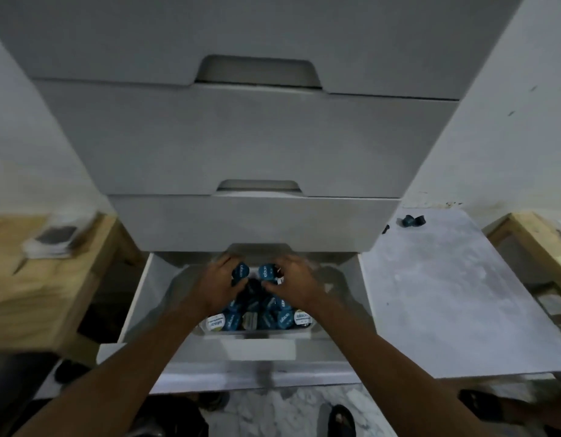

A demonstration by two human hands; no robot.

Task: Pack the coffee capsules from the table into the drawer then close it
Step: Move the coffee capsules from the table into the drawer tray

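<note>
- Coffee capsules [257, 313], mostly blue-lidded with a couple of pale-lidded ones at the near edge, lie heaped in a shallow white tray [257, 335] inside the open bottom drawer [139, 298].
- Reaching into the drawer, the left hand [217, 285] has its fingers curled round a blue capsule [240, 271] at the back of the heap.
- Close beside it, the right hand [296, 283] grips a second blue capsule [267, 270] the same way, thumb underneath and fingers wrapped over the top.
- Both hands are blurred, so I cannot tell whether more capsules are tucked in the palms.
- That tray sits in the middle of the drawer, with bare drawer floor showing to its left and right.
- This drawer is pulled out from a white chest; the closed drawer front above [253, 222] overhangs its back part, and the knuckles sit just under that front's lower edge.
- To the right of the chest stands a pale bench [446, 294], where two dark loose capsules [413, 220] lie together by the back edge, well apart from the hands.
- A wooden table [52, 285] stands to the left, carrying a flat packet [56, 236].
- A sandalled foot [342, 421] rests on the marbled floor below.
</note>
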